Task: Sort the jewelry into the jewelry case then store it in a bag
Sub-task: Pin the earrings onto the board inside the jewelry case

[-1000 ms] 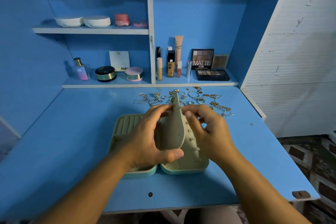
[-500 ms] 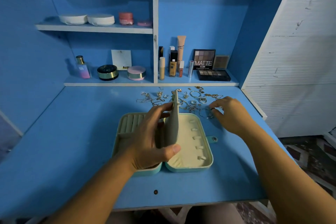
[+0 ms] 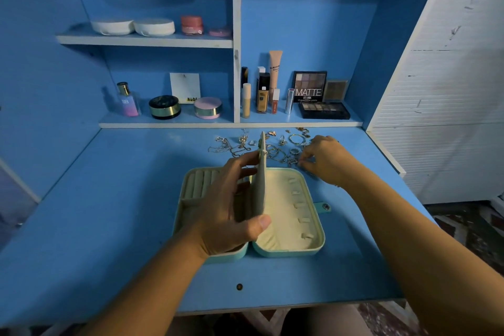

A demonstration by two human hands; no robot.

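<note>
On desk [image 3: 109,226], rounded case [image 3: 317,229] (velvety), metal chains [image 3: 231,148]

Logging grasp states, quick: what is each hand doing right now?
Left hand: grips the upright divider flap of the jewelry case.
Right hand: fingers curled over the jewelry pile; cannot tell whether it holds a piece.

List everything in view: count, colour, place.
desk: one, blue.
jewelry case: one, mint with cream lining, open on the desk.
divider flap: one, cream, upright in the case.
jewelry: many pieces, gold and silver, behind the case.
round boxes: two, white, upper shelf.
perfume bottle: one, pink-blue, lower shelf left.
makeup tubes: several, mixed, lower shelf middle.
MATTE palette: one, black, lower shelf right.
left hand: one, grips the divider flap.
right hand: one, fingers among the jewelry.
</note>
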